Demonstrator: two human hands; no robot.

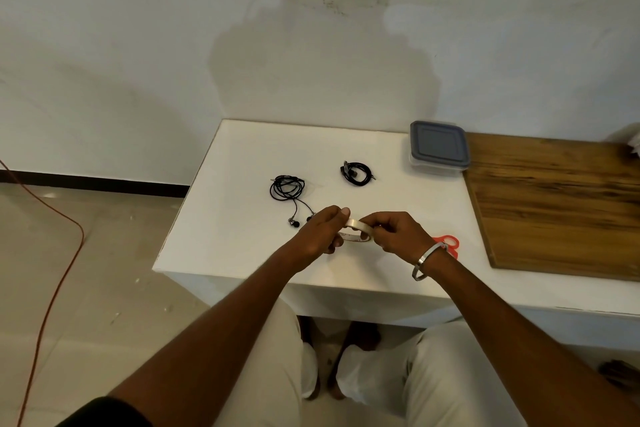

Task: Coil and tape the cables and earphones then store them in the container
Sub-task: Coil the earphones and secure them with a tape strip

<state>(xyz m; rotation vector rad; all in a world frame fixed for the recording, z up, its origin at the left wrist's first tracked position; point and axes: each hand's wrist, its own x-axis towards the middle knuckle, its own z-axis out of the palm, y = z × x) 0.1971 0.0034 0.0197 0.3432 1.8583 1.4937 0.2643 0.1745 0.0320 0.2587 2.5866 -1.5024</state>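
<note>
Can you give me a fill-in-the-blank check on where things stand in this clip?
1. Both hands, left hand and right hand, hold a roll of ____.
2. The container has its lid ____.
3. The scissors have ____ handles.
4. The earphones lie on the table, to the ____ of the cable.

Missing words: tape; on; red; left

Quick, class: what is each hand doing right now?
Left hand: grips the tape roll.
Right hand: fingers curled, pinching at the same tape roll.
</note>
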